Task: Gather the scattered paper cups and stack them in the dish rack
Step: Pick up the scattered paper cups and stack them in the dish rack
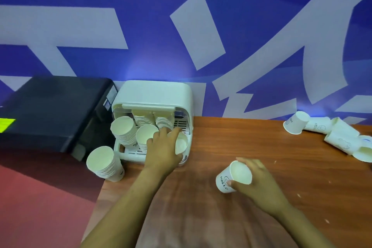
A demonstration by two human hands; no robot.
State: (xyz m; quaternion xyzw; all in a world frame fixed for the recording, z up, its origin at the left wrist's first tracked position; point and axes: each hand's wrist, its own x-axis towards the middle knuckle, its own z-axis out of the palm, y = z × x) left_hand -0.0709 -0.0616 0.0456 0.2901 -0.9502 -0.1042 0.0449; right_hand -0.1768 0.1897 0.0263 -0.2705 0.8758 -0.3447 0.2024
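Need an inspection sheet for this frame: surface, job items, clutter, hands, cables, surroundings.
Surface: brown wood-grain table, small pale specks on its right part.
Job's things: white plastic dish rack with raised lid holding stacks of white paper cups; another cup stack stands outside its left front corner; loose cups lying on their sides far right.
Clutter: nothing seen beyond the specks.
Hands: left hand grips a cup at the rack's front right; right hand holds a printed "HELLO" cup above the table.
Cables: nothing seen.
Surroundings: blue wall with white shapes; black box-shaped machine left of the rack; red floor.
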